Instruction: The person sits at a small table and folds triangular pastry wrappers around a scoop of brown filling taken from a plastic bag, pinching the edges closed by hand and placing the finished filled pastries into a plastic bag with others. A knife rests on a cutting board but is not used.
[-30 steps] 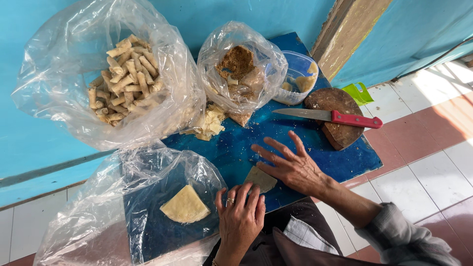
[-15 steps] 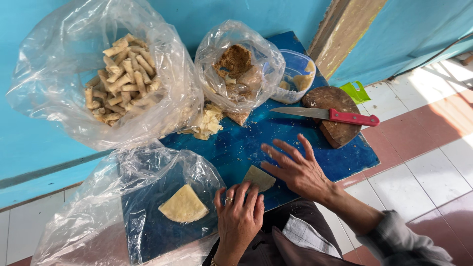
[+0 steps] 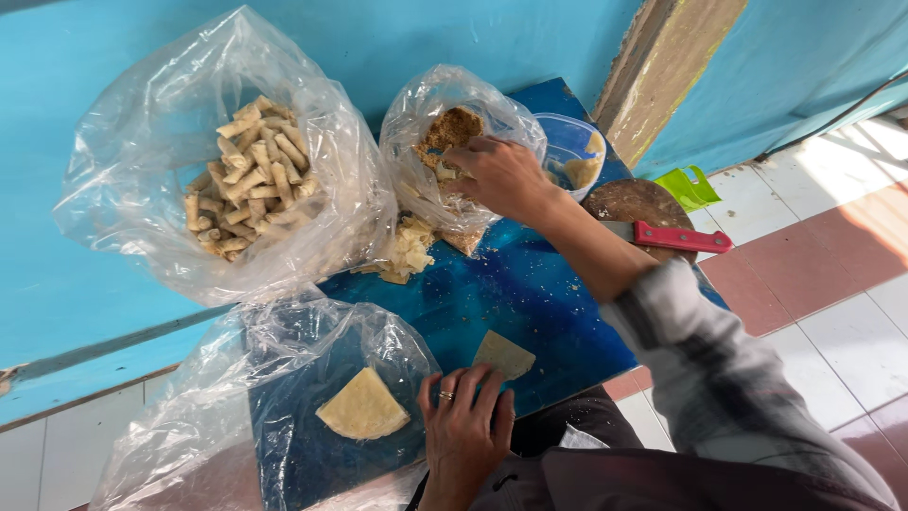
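Note:
My right hand (image 3: 501, 175) reaches into an open clear plastic bag of brown filling (image 3: 454, 132), its fingers pinched on some of the filling. My left hand (image 3: 463, 431), a ring on one finger, rests flat on the near edge of the blue board (image 3: 530, 293). A small triangular pastry sheet (image 3: 503, 355) lies just beyond its fingertips. A stack of pale wrapper sheets (image 3: 363, 407) sits inside a clear bag (image 3: 236, 397) to the left.
A large clear bag of rolled pastries (image 3: 248, 185) stands at the back left. A red-handled knife (image 3: 672, 237) lies on a round wooden block (image 3: 638, 201) at the right. A plastic tub (image 3: 572, 151) and a green object (image 3: 688, 187) sit behind. Pale scraps (image 3: 409, 251) lie mid-board.
My right hand has lifted off the board near the small sheet and reached back into the bag of filling. The left hand has stayed at the board's near edge.

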`<move>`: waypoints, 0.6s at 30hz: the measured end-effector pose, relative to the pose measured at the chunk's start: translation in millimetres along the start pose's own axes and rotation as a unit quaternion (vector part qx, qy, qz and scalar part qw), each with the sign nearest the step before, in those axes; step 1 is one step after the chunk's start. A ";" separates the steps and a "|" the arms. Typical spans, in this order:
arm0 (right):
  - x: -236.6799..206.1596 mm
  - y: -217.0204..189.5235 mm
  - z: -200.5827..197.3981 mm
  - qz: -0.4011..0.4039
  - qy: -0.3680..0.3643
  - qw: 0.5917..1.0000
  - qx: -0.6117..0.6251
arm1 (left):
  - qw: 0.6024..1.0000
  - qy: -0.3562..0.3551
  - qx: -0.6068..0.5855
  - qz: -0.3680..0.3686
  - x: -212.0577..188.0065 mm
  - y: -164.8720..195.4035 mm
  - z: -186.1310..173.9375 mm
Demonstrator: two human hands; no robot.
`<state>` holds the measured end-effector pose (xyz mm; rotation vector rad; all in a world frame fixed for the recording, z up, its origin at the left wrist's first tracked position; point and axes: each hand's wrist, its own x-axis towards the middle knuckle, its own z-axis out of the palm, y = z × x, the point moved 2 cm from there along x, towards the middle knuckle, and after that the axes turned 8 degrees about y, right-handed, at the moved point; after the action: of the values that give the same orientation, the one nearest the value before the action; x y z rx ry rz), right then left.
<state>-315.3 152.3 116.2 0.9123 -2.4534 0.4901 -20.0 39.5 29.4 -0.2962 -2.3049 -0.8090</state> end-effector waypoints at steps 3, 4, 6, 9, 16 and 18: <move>33.0 10.7 42.4 0.028 -0.106 0.993 -0.033 | 1.000 0.003 -0.012 0.004 -2.4 -1.4 -3.7; 38.8 17.2 48.8 0.033 -0.051 0.998 -0.018 | 1.000 0.001 -0.015 0.002 -3.1 -2.4 -4.5; 42.7 30.0 57.5 0.044 0.058 0.997 0.010 | 1.000 -0.004 -0.021 -0.003 -4.5 -3.9 -4.7; 37.8 33.5 78.5 0.111 0.041 0.993 0.029 | 1.000 0.016 -0.012 -0.021 -6.0 -5.0 -3.2; 14.0 23.9 47.2 0.211 0.141 0.944 0.210 | 0.999 0.030 -0.007 -0.014 -7.8 -4.2 -1.7; 5.1 19.3 34.8 0.284 0.153 0.909 0.266 | 0.999 0.034 -0.011 -0.011 -7.2 -3.9 -1.9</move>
<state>-342.5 146.9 87.2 0.2341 -2.2876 1.4388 -15.2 35.3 23.9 -0.2489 -2.2406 -0.8431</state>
